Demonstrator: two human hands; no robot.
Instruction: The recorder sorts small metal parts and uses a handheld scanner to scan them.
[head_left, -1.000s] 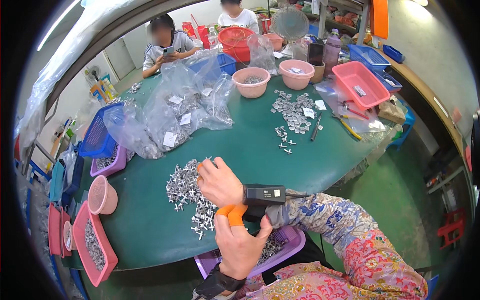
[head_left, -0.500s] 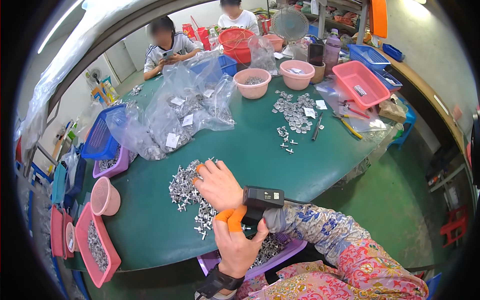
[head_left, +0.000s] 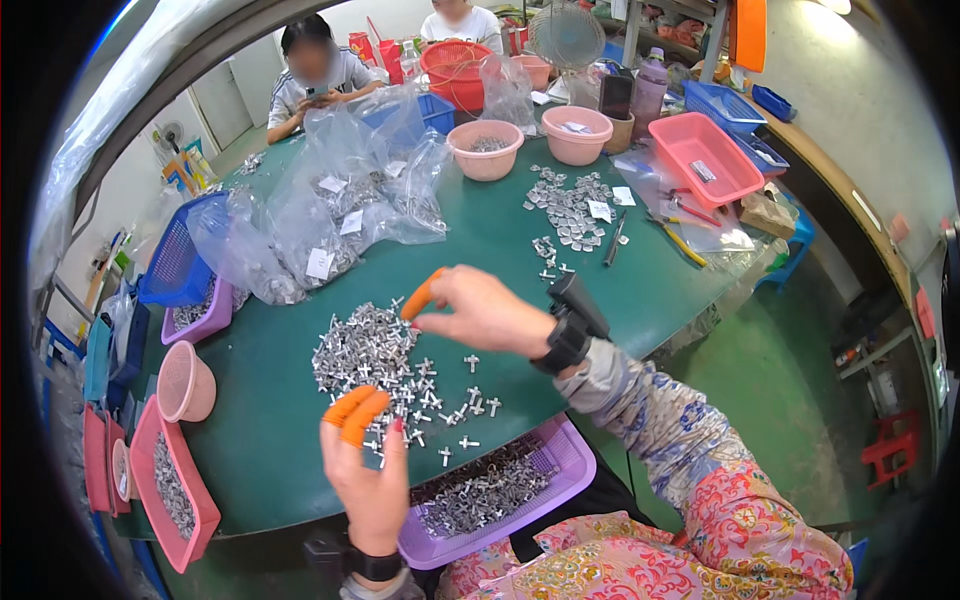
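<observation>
Flanking one heap of cross-shaped metal pieces on smooth green table: left hand, two orange finger sleeves, thumb spread from fingers; right hand, one visible sleeve, grip unclear. Near table edge: one purple plastic basket.

The small crosses look like metal, with a dull shine. The bench is smooth, slightly glossy. The near basket seems plastic, the right sleeve matt cloth.

Small-parts workshop: green worktable, heaped metal crosses, bagged pieces, purple parts basket, yellow-handled tool.
</observation>
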